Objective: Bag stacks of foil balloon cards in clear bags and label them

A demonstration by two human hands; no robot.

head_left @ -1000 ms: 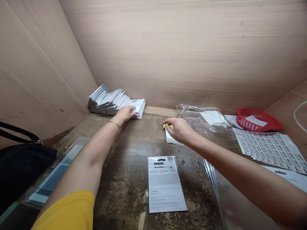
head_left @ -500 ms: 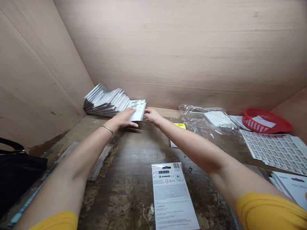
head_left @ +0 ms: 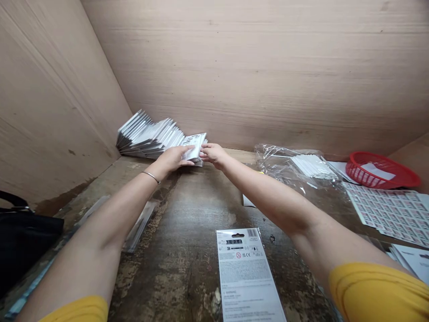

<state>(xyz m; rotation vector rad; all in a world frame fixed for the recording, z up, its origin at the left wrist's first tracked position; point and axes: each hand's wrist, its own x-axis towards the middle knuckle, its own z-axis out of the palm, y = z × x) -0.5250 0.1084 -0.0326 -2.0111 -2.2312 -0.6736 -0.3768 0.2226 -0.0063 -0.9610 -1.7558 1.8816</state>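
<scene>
Left hand [head_left: 174, 158] grips the near packs with thumb and fingers parted; right hand [head_left: 213, 155], half-curled, touches their edge. The row of packs [head_left: 157, 136] leans at the table's [head_left: 197, 201] back; best press evenly with 2 hands.

The worn brown wooden tabletop [head_left: 197, 210] is seen to be rough and flaking in the foreground, with a dull sheen toward its middle. The pale wooden back panel [head_left: 254, 80] is matt and finely grained. Glossy, crinkled plastic is shown by the clear transparent bag [head_left: 278, 163]; smooth plastic, by the round red perforated basket [head_left: 402, 176]. The thin silver-coloured bangle [head_left: 151, 175] is of shiny metal. By the yellow short sleeve [head_left: 372, 286], matt cloth is presented.
</scene>
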